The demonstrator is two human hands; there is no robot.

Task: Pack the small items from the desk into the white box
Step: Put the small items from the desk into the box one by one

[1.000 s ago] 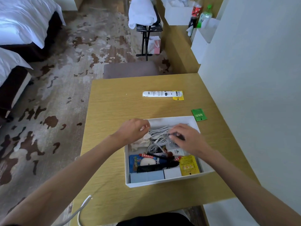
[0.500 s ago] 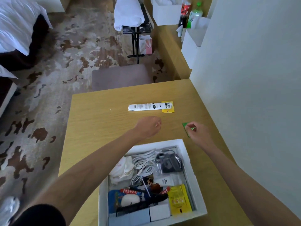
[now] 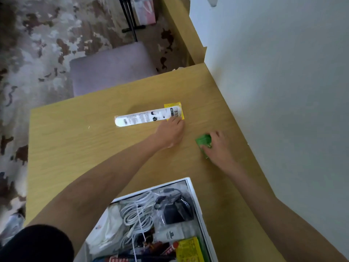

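A long white packet [image 3: 143, 118] with a yellow end lies flat on the wooden desk [image 3: 79, 140]. My left hand [image 3: 171, 132] reaches across and its fingertips touch the packet's yellow end; the back of the hand hides the grip. To the right, my right hand [image 3: 217, 146] pinches a small green sachet [image 3: 203, 139] between thumb and fingers, just off the desk near the wall. The white box [image 3: 196, 201] sits at the near edge, holding coiled white cables [image 3: 136, 212], a black adapter in a clear bag [image 3: 175, 208], a yellow sachet [image 3: 188, 250] and other small items.
A white wall [image 3: 273, 91] runs along the desk's right side. Beyond the far desk edge is a purple-grey stool [image 3: 111, 67] on patterned carpet. Black stand legs [image 3: 130, 17] rise further back.
Both hands left the box and went forward. The right hand closed on the green sachet and the left hand reached the long white packet. The view tipped down and moved closer to the desk.
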